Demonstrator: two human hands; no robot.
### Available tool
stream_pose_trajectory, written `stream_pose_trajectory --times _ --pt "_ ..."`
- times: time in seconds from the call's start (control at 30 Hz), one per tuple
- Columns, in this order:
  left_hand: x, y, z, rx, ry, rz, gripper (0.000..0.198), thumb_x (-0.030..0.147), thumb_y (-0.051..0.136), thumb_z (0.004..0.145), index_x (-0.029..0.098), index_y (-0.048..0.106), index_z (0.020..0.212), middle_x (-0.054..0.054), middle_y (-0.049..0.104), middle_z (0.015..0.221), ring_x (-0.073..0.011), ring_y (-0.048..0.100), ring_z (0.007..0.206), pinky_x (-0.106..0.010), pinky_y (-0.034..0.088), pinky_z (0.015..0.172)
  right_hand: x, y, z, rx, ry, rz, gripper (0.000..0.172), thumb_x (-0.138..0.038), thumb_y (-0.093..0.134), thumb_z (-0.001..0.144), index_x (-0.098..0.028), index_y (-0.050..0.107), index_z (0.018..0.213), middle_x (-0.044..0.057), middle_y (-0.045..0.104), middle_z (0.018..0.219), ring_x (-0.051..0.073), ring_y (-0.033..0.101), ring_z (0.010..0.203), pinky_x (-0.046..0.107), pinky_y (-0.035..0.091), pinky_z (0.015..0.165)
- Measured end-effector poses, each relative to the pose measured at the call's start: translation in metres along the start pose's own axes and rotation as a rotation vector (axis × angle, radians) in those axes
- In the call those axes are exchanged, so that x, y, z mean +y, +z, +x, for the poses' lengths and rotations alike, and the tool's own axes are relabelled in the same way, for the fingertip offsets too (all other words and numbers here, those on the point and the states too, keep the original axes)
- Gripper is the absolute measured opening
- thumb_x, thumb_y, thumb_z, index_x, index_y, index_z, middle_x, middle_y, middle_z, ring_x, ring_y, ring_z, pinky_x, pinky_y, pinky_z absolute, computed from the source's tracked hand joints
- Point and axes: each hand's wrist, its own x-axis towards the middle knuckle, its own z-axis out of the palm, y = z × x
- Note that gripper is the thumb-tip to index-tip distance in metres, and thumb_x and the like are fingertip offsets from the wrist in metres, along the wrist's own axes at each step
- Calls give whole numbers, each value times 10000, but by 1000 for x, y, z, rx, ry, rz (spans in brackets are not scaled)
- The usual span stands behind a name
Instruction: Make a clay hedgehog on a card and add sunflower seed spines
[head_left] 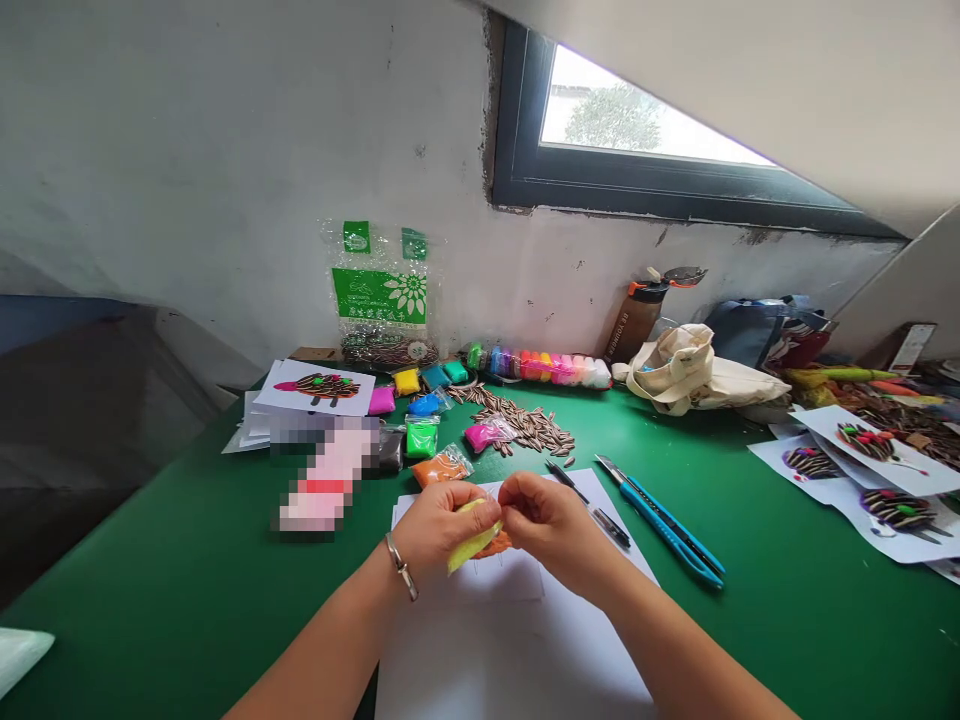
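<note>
Yellow modeling clay [466,553]: being pinched thin between left hand [442,530] and right hand [551,522]
Hands: both holding it, close together
Risk: hard pinching could be tearing it

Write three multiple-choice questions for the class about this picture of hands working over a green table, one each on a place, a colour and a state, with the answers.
1. Where is the metal bracelet?
A. On the table
B. On the left wrist
C. On the right wrist

2. What colour is the clay piece pinched in the left hand?
A. Blue
B. Pink
C. Yellow-green

3. How is the brown water bottle placed?
A. Standing upright
B. Lying on its side
C. Held in a hand

Answers:
1. B, because the bracelet circles the arm just behind the left hand.
2. C, because the pale yellow-green piece shows below the fingers.
3. A, because the bottle stands on its base at the back of the table.
</note>
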Motion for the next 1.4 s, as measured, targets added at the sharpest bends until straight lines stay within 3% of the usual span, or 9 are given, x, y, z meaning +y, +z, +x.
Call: stream_pose_trajectory --times 0.23,0.37,0.5,0.67,0.8,1.0,1.2,1.33,1.4 --pt "4 0 -3 52 -29 2 449 502 794 596 111 613 724 12 566 601 -106 502 530 -229 360 508 0 -2 0 36 20 -66 41 -202 492 780 -205 531 767 -54 504 598 101 482 570 206 355 511" --pt "3 0 -3 -17 -12 -4 414 481 784 624 104 623 683 -4 575 602 -113 505 550 -234 354 524 0 -4 0 -66 100 28 108 -219 467 793 -191 514 699 -28 568 623 109 553 555 214 400 502" --pt "-1 -1 -1 -61 -15 -48 386 445 788 639 91 636 670 -25 591 615 -129 532 583 -244 366 556 0 0 0 -67 140 113 75 -210 486 765 -187 520 702 -25 588 620 99 538 509 211 407 470" --pt "1 -5 -2 -91 -11 -167 381 443 779 661 93 640 720 -52 617 662 -180 595 641 -293 431 619 -3 0 4 -94 171 453 146 -285 606 755 -167 533 712 -10 611 604 92 535 491 219 414 486" --pt "4 -10 -1 -43 36 -91 385 458 743 707 90 647 769 -46 608 696 -149 566 629 -262 418 591 -3 -5 5 -169 191 719 259 -387 672 763 -147 578 797 18 651 673 87 564 513 212 405 512" --pt "3 -6 -1 -55 21 -122 419 480 770 664 97 625 754 -53 628 689 -185 608 654 -287 454 606 -2 -3 4 -143 176 597 293 -424 675 764 -161 551 730 5 626 620 96 540 490 233 407 506" --pt "0 -4 0 47 -28 -82 444 481 821 578 100 621 687 -5 580 594 -126 541 538 -248 422 521 1 5 2 -2 62 197 242 -372 616 800 -180 533 679 -21 568 586 115 548 521 234 388 495" --pt "0 -5 -1 -44 0 -127 435 496 786 630 100 617 687 -33 602 634 -160 578 593 -267 430 558 3 3 5 -97 136 422 264 -399 652 772 -175 536 695 -8 603 602 103 529 484 233 385 482" --pt "1 -5 -1 -31 16 -128 432 495 784 636 99 629 710 -35 604 644 -148 564 586 -254 411 552 4 -2 7 -101 176 552 278 -405 681 749 -169 543 698 -5 608 593 91 507 468 227 380 480"
